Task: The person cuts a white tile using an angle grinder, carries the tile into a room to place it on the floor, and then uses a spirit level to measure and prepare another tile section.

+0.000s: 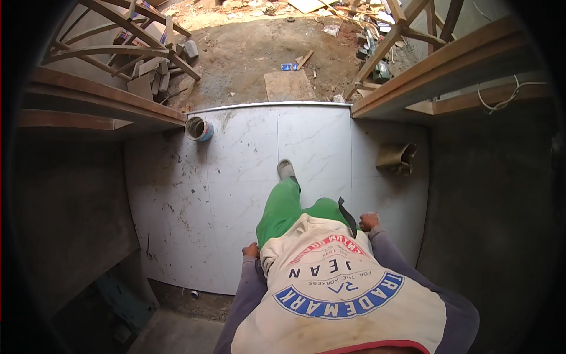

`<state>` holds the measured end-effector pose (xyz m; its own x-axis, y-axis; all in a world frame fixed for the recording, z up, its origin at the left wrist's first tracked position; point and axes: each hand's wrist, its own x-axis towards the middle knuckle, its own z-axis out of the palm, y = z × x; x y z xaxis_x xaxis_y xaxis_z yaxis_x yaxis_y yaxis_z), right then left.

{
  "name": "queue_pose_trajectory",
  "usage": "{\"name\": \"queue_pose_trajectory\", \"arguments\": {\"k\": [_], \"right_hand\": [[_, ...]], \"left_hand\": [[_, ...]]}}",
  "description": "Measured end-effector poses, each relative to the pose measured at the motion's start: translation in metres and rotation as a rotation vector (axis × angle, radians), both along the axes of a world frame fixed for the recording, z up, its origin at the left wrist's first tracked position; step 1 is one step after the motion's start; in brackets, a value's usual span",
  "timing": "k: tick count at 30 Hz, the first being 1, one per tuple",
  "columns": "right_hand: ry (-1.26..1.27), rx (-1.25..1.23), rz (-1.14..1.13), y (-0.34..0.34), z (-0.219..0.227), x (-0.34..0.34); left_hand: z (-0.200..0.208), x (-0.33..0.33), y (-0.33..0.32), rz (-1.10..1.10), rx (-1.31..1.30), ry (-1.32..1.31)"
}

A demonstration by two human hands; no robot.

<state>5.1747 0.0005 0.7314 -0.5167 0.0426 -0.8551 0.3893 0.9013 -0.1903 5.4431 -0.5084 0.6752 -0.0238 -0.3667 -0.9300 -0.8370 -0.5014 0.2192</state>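
My left hand [252, 250] hangs at my left hip beside my green trousers [279, 207]; it is small in view and its fingers are mostly hidden. On the other side, my right hand [369, 221] is curled into a fist by my right thigh, with nothing seen in it. A black strap [347, 216] sticks out from my waist close to that hand. One foot in a grey shoe [286, 169] is forward on the pale marbled floor tiles [242, 194].
An open bucket [199, 128] stands near the tiles' far left edge. A crumpled brown-gold container [397, 159] lies at right. Wooden frames [433, 68] flank the opening. Beyond lie dirt ground [236, 50], a flat board [289, 86] and rubble. Dark walls [71, 189] rise on both sides.
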Motion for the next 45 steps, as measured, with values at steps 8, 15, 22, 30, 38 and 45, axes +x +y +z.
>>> {"name": "queue_pose_trajectory", "arguments": {"k": [8,15,22,30,38,45], "right_hand": [[0.123,0.032,0.305,-0.073,-0.02,-0.066],[0.115,0.092,0.721,-0.156,-0.065,-0.326],[0.265,-0.398,-0.685,-0.396,0.038,-0.682],[0.171,-0.425,-0.801,-0.518,-0.013,-0.834],[-0.049,-0.435,-0.478,-0.83,0.113,-1.004],[0.947,-1.169,-0.186,-1.084,0.384,-1.319]], "left_hand": [[0.114,-0.446,-0.25,0.04,-0.165,0.656],[0.139,-0.659,-0.29,-0.028,-0.166,0.715],[0.122,-0.707,-0.35,-0.486,-0.264,0.42],[0.184,-0.981,-0.585,-0.37,-0.016,0.494],[0.366,-1.261,-0.8,-0.036,-0.696,1.111],[0.536,-1.424,-0.901,-0.117,-1.09,1.986]]}}
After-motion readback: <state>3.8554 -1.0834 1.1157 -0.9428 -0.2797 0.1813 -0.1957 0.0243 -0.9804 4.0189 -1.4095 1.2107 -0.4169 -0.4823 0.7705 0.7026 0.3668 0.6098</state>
